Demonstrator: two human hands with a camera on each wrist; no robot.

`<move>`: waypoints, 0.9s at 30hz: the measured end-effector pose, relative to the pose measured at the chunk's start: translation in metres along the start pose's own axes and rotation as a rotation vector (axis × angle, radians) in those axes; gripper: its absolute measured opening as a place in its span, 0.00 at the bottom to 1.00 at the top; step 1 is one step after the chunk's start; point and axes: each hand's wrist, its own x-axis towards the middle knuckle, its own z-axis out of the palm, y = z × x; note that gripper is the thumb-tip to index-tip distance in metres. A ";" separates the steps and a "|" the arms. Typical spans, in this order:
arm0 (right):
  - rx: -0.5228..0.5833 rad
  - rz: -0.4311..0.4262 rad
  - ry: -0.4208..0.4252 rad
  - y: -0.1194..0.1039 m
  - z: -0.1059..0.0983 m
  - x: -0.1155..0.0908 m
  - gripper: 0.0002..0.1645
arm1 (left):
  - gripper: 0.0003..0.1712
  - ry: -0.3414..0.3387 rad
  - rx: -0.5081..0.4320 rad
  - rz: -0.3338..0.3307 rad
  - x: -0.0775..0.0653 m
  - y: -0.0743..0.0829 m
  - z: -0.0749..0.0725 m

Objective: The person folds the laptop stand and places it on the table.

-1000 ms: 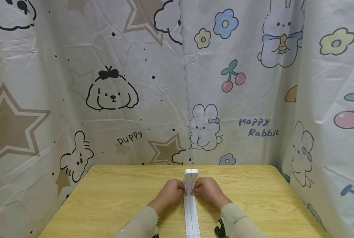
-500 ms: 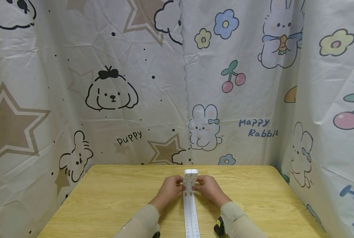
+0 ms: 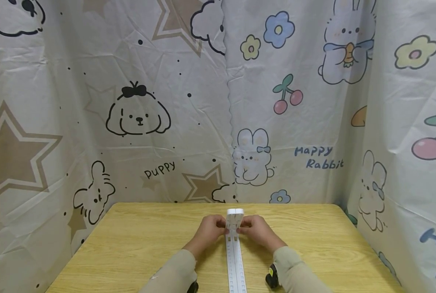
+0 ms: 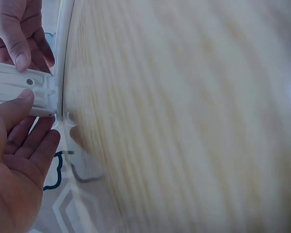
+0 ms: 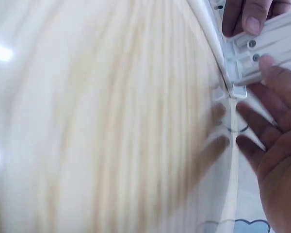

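Observation:
A white plastic folding stand (image 3: 235, 260) lies lengthwise on the table, its long notched base split by a groove. At the far end its upright part (image 3: 235, 216) rises from the base, with two small brass-coloured pieces just in front. My left hand (image 3: 212, 231) pinches the upright's left side, thumb on the near face and fingers behind. From the right, my right hand (image 3: 256, 231) pinches it the same way. Both wrist views show the thumbs near small screws in the white plastic (image 4: 19, 80), low by the table surface (image 5: 136, 121).
The wood-grain table (image 3: 137, 244) reaches to a patterned curtain (image 3: 188, 122) that hangs behind it and along both sides. Black wrist devices (image 3: 272, 276) show at both of my sleeves.
My hands have shifted slightly, the left a little upward along the upright part, and the brass-coloured pieces at its foot now show more clearly. The stand stays in place.

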 end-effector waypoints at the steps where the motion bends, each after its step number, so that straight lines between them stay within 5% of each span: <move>1: 0.015 0.000 -0.010 0.001 -0.001 0.000 0.07 | 0.08 -0.002 0.005 -0.004 0.000 0.000 -0.001; 15: 0.097 0.007 -0.113 0.001 -0.006 -0.001 0.07 | 0.06 -0.138 0.017 -0.044 -0.006 0.002 -0.015; 27: 0.061 0.002 -0.183 0.000 -0.013 -0.003 0.16 | 0.18 -0.214 0.013 -0.023 -0.008 -0.005 -0.021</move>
